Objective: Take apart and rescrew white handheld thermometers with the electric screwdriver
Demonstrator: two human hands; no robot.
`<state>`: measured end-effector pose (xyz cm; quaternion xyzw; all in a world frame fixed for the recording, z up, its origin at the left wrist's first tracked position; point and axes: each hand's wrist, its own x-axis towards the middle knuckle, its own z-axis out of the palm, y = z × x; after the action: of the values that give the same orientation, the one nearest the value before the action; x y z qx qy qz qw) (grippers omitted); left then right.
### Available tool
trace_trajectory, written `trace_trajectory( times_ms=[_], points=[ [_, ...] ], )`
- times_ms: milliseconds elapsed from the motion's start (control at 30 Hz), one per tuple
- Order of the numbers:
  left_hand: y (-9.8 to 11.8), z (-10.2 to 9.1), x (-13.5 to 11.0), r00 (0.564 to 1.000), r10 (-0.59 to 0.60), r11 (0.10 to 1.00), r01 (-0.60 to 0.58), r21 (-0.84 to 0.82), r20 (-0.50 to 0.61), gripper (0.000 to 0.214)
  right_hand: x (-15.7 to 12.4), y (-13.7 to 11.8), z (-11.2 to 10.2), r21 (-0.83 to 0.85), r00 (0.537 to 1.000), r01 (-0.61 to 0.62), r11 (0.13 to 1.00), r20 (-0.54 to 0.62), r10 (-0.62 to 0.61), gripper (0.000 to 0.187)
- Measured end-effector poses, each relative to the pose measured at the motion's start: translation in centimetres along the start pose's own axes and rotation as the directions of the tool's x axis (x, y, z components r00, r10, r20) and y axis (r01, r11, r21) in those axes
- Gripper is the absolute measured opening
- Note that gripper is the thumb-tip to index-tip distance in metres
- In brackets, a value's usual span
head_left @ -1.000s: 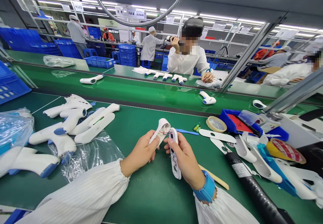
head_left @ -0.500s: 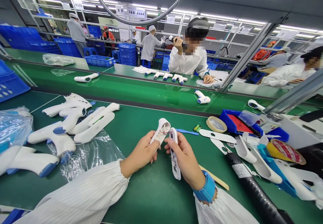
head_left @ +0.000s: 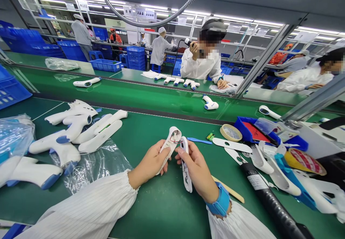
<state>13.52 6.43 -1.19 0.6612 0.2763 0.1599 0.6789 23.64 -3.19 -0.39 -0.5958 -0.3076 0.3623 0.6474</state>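
Observation:
My left hand point(head_left: 154, 160) grips a white thermometer housing half point(head_left: 173, 138), its hollow inner side facing up. My right hand point(head_left: 196, 163) pinches the other elongated white housing half point(head_left: 186, 178), which carries inner parts. Thin red and dark wires point(head_left: 176, 141) run between the two pieces at their upper ends. The halves are held close together but apart, above the green bench. Just beyond my right hand lie a blue flat stick point(head_left: 199, 140) and a small green part point(head_left: 210, 136). A beige stick point(head_left: 229, 189) is partly hidden by my right wrist.
White-and-blue thermometers point(head_left: 58, 143) pile up at left beside a clear plastic bag point(head_left: 99, 167). To the right are a tape roll point(head_left: 231, 132), a blue bin point(head_left: 272, 134), loose white shells and a black-handled tool point(head_left: 266, 196). A conveyor point(head_left: 151, 97) runs beyond; a co-worker point(head_left: 202, 63) sits across it.
Thermometers on the conveyor have shifted left. The housing half in my left hand has turned slightly, showing more of its inside. My right hand has barely moved.

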Motion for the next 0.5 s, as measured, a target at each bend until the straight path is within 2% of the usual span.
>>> trace_trajectory(
  times_ms=[500],
  points=[
    [0.21,-0.27,0.01,1.0,0.022,0.998,-0.022,0.052,-0.014,0.021,-0.04,0.1,-0.04,-0.017,1.0,0.007,1.0,0.028,-0.007,0.033]
  ],
)
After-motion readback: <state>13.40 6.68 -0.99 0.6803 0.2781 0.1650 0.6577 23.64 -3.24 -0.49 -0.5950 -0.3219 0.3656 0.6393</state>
